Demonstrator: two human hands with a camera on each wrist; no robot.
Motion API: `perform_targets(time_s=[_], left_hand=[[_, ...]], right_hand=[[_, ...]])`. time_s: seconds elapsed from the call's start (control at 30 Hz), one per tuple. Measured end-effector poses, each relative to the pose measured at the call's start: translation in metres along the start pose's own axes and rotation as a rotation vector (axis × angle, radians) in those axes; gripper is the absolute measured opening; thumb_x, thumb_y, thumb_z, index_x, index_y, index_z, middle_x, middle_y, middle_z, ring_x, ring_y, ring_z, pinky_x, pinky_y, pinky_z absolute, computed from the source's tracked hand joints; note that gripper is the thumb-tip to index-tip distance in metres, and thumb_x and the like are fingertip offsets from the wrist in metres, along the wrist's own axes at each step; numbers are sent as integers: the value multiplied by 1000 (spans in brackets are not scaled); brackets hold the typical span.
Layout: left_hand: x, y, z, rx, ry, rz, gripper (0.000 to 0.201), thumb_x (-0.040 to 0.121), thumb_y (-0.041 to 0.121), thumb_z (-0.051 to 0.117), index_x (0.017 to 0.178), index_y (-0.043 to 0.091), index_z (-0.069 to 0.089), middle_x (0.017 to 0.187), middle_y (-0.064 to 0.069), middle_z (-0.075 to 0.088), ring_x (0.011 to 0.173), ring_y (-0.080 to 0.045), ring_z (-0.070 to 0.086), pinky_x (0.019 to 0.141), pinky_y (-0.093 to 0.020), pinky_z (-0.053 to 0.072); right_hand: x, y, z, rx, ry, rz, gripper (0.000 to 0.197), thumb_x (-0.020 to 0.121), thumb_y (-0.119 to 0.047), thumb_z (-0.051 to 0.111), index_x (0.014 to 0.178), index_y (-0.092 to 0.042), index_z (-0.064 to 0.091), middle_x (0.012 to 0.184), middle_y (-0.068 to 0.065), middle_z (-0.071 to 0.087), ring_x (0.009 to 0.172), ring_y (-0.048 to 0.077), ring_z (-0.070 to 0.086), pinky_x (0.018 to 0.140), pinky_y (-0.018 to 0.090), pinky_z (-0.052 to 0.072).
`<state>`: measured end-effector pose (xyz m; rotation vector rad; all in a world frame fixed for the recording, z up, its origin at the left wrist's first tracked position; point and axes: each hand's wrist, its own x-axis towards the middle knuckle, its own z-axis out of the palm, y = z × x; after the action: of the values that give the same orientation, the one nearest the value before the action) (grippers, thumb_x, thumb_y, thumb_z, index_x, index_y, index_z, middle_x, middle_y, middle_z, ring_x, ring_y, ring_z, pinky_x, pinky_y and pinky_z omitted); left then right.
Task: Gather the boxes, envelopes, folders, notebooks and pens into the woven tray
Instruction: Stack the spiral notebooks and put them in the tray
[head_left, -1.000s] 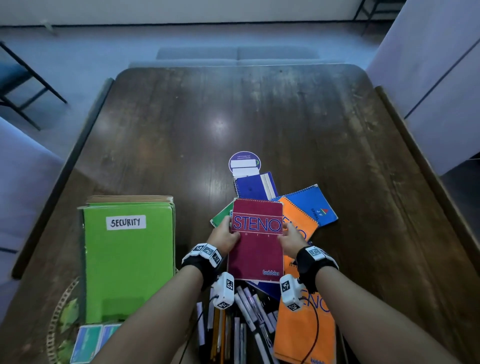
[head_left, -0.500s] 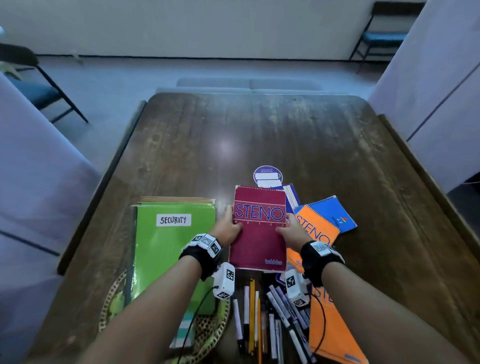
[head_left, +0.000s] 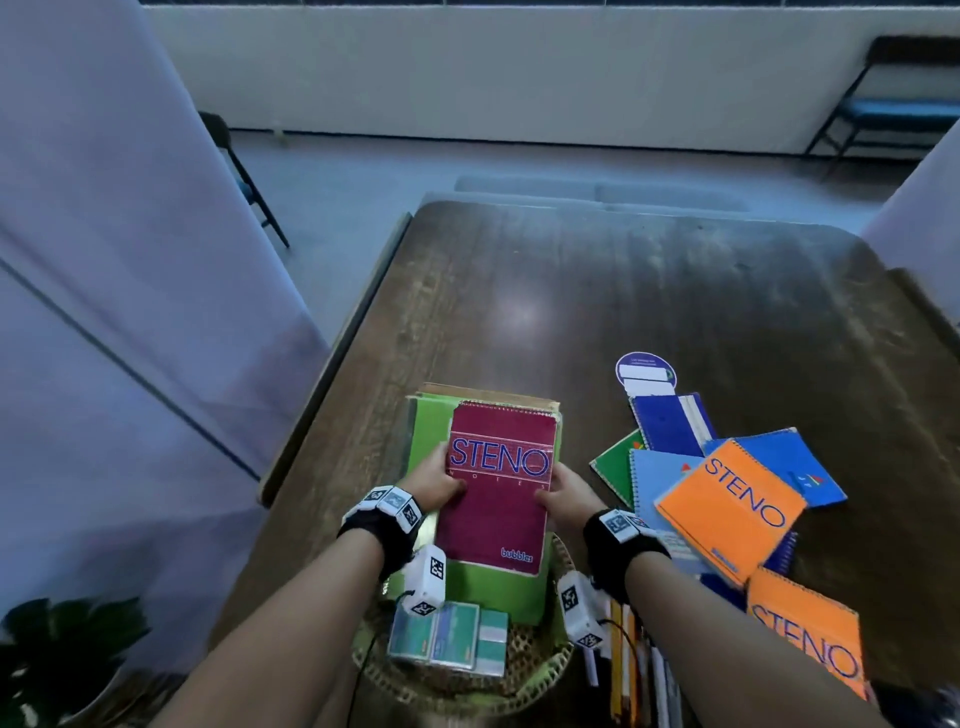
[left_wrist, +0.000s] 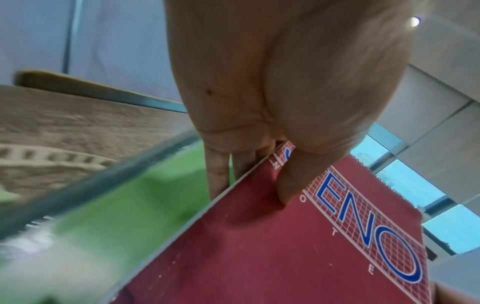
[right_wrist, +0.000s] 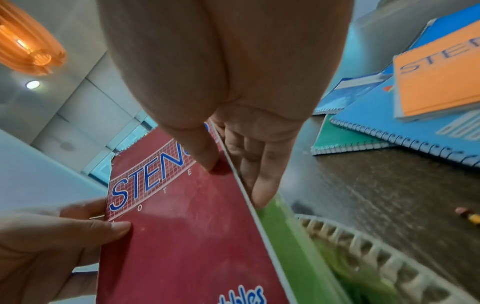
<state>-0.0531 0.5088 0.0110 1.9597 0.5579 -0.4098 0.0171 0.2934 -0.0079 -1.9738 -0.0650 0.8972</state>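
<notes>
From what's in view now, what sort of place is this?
Probably an office or meeting room: a large dark wooden table strewn with orange spiral steno notebooks, partition-like lilac panels on both sides, and a blue-seated metal chair against the far wall.

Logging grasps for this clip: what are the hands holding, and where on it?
The maroon steno notebook: left hand pinches its left edge, right hand its right edge, thumbs on the cover.
</notes>
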Motion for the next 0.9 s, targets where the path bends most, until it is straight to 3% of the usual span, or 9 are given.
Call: perform_targets(time_s=[0.2,0.27,0.37,0.5,0.6,0.67,0.77,0.83,0.9], left_hand=[[-7,-53,-23,92,110,-80,45,82,3,70,121,22,55,111,-5,72,100,-23,69,92,-44,56],[-9,-64,-26,153,126,-113,33,80,5,72,110,17,62,108,-9,73,98,-26,70,91,-43,56],[-10,-78,-25,342,111,-163,26,84,14,73,109,8,69,109,-12,73,100,-28,69,89,-36,54],[-8,-83,-23,538,110,-198,28,81,24,74,106,10,71,107,-13,73,97,-30,69,83,-34,55],[-3,-83,-26,624,112,-222,26,80,34,73,95,14,68,104,-11,72,92,-30,69,74,-34,55],[1,-86,-31,573,149,-246,35,77,42,77,95,16,62,104,-9,70,91,-29,68,71,-33,53],[9,-93,-31,337,220,-256,71,68,43,88,117,12,46,116,-9,61,104,-29,63,83,-36,51],[12,-94,-26,174,183,-227,86,67,37,90,130,11,38,123,-11,61,108,-29,63,92,-41,53],[13,-93,-20,63,151,-217,83,71,28,89,133,14,34,119,-12,65,102,-29,67,92,-45,54]], right_hand=[[-2,-10,52,-89,-71,32,28,98,-4,52,117,-24,57,114,1,68,96,18,67,74,30,56],[-2,-10,63,-140,-74,43,26,98,-5,53,119,-19,58,113,1,67,97,17,66,78,31,57],[-1,-6,73,-309,-86,55,23,96,-12,60,118,-16,64,115,2,70,100,19,68,90,37,57],[0,-1,76,-549,-104,95,25,94,-22,63,118,-14,67,112,5,72,96,21,70,86,35,58],[-2,-6,67,-674,-57,132,25,96,-32,61,111,-14,68,103,5,71,91,21,69,83,35,58],[-4,-9,56,-689,90,163,31,95,-36,61,116,-13,59,109,7,66,93,23,65,81,33,53],[-6,-8,46,-577,303,176,62,91,-32,69,137,-10,34,135,15,47,107,29,59,79,33,47],[-6,-6,45,-508,351,197,80,88,-31,73,145,-11,21,142,18,36,111,33,59,77,33,47],[-4,-3,49,-494,324,226,102,87,-34,74,156,-12,2,149,21,32,122,35,55,86,35,48]])
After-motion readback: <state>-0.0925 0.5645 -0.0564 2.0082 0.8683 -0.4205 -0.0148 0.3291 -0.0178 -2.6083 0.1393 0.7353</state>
